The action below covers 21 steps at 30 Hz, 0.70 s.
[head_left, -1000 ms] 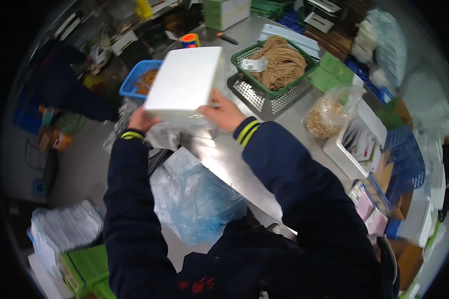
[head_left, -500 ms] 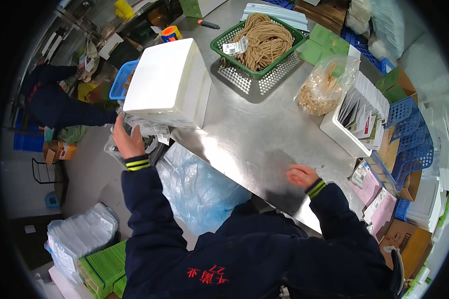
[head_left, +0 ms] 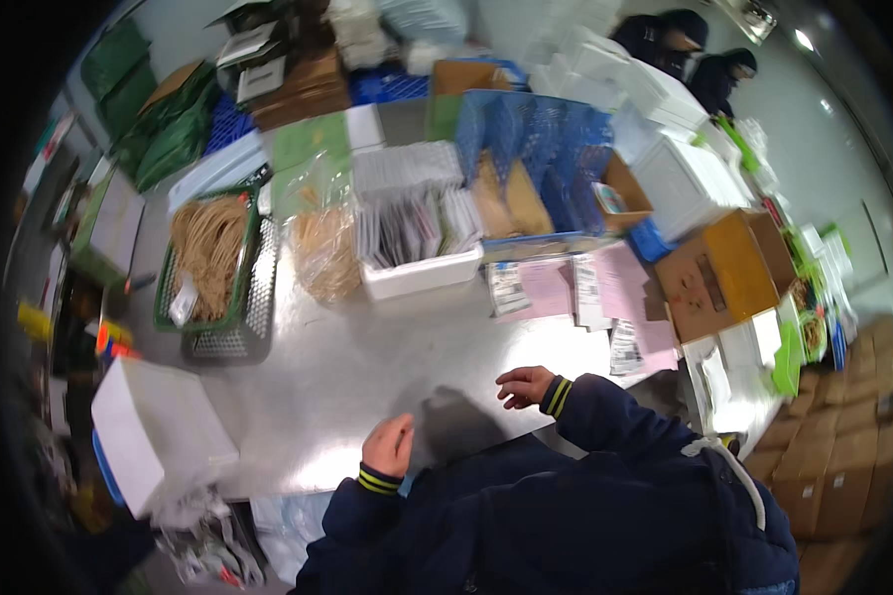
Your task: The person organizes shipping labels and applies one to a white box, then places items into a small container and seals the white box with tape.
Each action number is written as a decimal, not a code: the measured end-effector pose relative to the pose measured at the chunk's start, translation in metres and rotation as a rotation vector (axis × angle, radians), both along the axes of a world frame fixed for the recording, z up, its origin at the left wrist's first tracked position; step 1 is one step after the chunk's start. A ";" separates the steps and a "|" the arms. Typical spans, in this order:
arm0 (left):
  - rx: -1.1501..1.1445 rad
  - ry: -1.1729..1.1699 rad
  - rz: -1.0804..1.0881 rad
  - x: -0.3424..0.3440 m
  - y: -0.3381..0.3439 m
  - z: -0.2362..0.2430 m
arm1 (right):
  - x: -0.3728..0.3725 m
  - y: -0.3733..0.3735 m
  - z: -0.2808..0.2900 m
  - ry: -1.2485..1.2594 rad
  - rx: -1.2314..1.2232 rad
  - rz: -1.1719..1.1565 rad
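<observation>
My left hand (head_left: 389, 444) hovers over the near edge of the steel table (head_left: 367, 367), blurred, its fingers loosely extended and nothing seen in it. To its right, my right hand (head_left: 526, 387) is above the table too, palm down, fingers slightly bent and apart, holding nothing. Nearest to the right hand lie pink sheets (head_left: 541, 288) and printed white slips (head_left: 587, 291). Beyond both hands stands a white foam bin (head_left: 422, 273) packed with upright cards. A white foam box (head_left: 159, 426) sits at the table's left end, away from my left hand.
Left of the bin are a clear bag of tan material (head_left: 325, 260) and a green basket (head_left: 240, 288) with coiled rope (head_left: 208, 248). Blue plastic dividers (head_left: 526, 139) stand behind. An open cardboard box (head_left: 719, 273) and stacked cartons (head_left: 843, 436) are at right. Two people are far off.
The view has swung right. My left hand has left the foam box's side and come in front of me, near my right hand.
</observation>
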State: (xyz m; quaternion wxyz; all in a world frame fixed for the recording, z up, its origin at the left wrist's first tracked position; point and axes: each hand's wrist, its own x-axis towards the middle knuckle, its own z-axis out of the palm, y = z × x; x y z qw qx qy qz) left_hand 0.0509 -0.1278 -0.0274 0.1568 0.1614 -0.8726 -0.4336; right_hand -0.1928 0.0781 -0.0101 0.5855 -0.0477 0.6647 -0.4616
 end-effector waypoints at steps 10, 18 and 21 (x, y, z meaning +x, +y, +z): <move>-0.299 -0.076 -0.212 -0.112 0.029 -0.078 | -0.274 0.095 0.125 0.481 -0.188 -0.259; -0.365 -0.827 0.047 -0.181 0.053 -0.130 | -0.550 0.047 0.344 1.474 -0.041 0.281; -0.335 -0.965 0.227 -0.206 0.077 -0.093 | -0.581 0.015 0.376 1.188 -0.199 -0.261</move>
